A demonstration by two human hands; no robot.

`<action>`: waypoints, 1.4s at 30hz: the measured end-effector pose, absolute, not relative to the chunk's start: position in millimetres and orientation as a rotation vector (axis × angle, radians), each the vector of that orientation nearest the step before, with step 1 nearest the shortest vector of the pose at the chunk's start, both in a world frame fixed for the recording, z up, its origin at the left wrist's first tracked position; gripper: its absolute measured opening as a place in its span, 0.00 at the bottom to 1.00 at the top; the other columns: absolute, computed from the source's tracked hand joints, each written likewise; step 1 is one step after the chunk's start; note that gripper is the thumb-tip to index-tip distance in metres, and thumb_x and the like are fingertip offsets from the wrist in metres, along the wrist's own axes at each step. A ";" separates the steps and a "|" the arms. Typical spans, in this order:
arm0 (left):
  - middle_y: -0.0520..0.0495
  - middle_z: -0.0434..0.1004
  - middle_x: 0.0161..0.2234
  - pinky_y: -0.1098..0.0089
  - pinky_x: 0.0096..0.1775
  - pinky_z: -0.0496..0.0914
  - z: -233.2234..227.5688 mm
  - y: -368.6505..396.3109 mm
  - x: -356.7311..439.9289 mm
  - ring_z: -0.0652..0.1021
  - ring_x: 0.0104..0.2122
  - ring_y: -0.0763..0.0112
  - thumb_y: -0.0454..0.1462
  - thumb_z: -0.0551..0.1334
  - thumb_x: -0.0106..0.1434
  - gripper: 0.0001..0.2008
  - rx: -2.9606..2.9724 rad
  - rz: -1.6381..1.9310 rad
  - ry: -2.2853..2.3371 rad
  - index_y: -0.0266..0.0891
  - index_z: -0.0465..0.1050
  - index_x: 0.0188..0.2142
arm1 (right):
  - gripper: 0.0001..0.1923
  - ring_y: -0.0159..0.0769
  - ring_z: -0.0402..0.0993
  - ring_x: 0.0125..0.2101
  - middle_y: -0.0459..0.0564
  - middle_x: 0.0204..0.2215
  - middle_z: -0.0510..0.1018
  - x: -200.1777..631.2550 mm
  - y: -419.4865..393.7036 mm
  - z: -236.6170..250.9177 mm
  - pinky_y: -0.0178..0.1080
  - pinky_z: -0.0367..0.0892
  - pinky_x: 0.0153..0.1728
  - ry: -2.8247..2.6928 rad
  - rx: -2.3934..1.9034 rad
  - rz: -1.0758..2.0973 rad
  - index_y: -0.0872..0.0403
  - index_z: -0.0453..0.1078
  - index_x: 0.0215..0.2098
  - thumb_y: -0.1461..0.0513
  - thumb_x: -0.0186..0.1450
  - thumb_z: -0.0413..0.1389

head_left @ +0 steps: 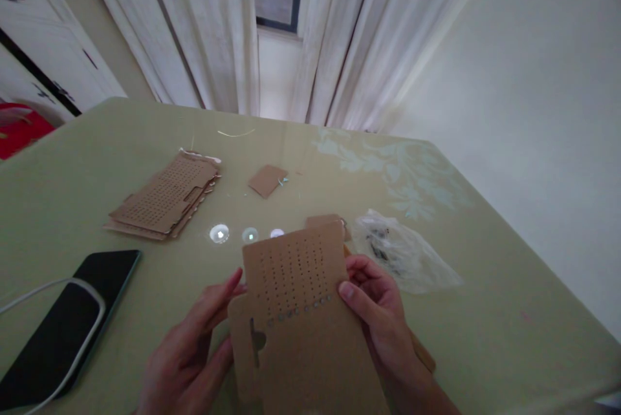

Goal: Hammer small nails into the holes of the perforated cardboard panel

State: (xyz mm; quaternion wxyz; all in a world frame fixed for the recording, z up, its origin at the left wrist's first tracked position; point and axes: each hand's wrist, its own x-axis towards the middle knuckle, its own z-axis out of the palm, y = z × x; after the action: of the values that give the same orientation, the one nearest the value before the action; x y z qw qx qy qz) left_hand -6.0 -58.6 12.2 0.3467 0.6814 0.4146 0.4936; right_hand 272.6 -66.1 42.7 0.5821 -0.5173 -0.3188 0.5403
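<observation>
- The left hand (pixel 194 350) grips the left edge of a cardboard panel (pixel 301 324), thumb tip laid on the front face near the upper left corner, the other fingers hidden behind it.
- The right hand (pixel 378 311) grips the panel's right edge, thumb pressed on the front face, fingers curled round the back.
- The panel is held tilted up above the table's near edge, about the middle of it. Its upper half is pierced with a grid of small holes; below these runs a row of larger holes, and a slot is cut near the left edge.
- A second piece of cardboard shows behind the panel: a brown corner above its top right and a strip below the right wrist. Whether the right hand also holds it cannot be told.
- The table (pixel 509 311) has a pale green cover with a faint floral print toward the far right corner.
- A clear plastic bag (pixel 402 253) with small dark parts inside lies just right of the hands.
- A stack of perforated cardboard sheets (pixel 167 198) lies left of centre, well apart from the hands.
- A small cardboard square (pixel 266 180) lies toward the far edge, near the middle.
- A dark phone (pixel 68 324) with a white cable (pixel 87 331) looped over it lies by the near left corner.
- Three bright light reflections sit on the table between the stack and the panel.
- White curtains (pixel 218 27) hang beyond the far edge.
</observation>
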 end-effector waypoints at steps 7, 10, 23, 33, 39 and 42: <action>0.51 0.84 0.29 0.65 0.37 0.78 43.0 -43.6 0.4 0.82 0.33 0.66 0.41 0.64 0.79 0.13 2.236 1.344 0.741 0.46 0.78 0.35 | 0.21 0.34 0.75 0.27 0.46 0.30 0.83 266.5 -84.8 47.8 0.34 0.71 0.28 -0.683 -1.246 1.261 0.50 0.82 0.38 0.47 0.58 0.79; 0.51 0.82 0.28 0.65 0.35 0.75 46.1 -43.0 5.1 0.80 0.30 0.68 0.40 0.63 0.80 0.15 2.242 1.417 0.769 0.44 0.76 0.33 | 0.19 0.34 0.76 0.27 0.46 0.29 0.83 264.5 -85.1 50.5 0.34 0.72 0.29 -0.706 -1.241 1.280 0.50 0.83 0.38 0.48 0.59 0.80; 0.51 0.79 0.31 0.66 0.35 0.72 35.5 -51.5 7.1 0.75 0.33 0.66 0.40 0.59 0.82 0.15 2.160 1.493 0.760 0.44 0.71 0.35 | 0.19 0.39 0.89 0.44 0.50 0.46 0.91 246.3 -96.6 58.6 0.38 0.80 0.47 -0.717 -0.799 1.791 0.48 0.83 0.55 0.56 0.68 0.76; 0.48 0.83 0.33 0.58 0.36 0.73 15.9 -62.1 2.0 0.78 0.32 0.59 0.41 0.59 0.78 0.13 2.200 1.345 0.836 0.49 0.77 0.35 | 0.18 0.39 0.89 0.40 0.50 0.41 0.91 246.1 -104.4 58.7 0.36 0.79 0.43 -0.688 -0.910 1.866 0.50 0.86 0.50 0.53 0.65 0.77; 0.50 0.83 0.30 0.59 0.33 0.71 30.8 -62.4 3.5 0.77 0.29 0.62 0.38 0.58 0.77 0.12 2.261 1.401 0.823 0.48 0.76 0.36 | 0.14 0.40 0.89 0.40 0.49 0.39 0.91 245.4 -99.8 65.6 0.37 0.80 0.43 -0.766 -0.935 1.811 0.48 0.89 0.48 0.54 0.66 0.76; 0.52 0.83 0.29 0.61 0.31 0.72 44.4 -63.2 4.4 0.78 0.28 0.64 0.37 0.60 0.77 0.13 2.294 1.393 0.778 0.47 0.72 0.33 | 0.12 0.37 0.89 0.39 0.49 0.40 0.91 243.2 -99.3 67.5 0.35 0.79 0.42 -0.773 -0.965 1.793 0.48 0.89 0.46 0.55 0.65 0.77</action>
State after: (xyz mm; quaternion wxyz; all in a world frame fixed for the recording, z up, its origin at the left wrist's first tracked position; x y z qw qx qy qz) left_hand 4.4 -63.2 44.4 0.1727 0.8087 0.2742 0.4910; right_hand 243.2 -99.3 67.5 0.4633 -0.3927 -0.3146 0.7296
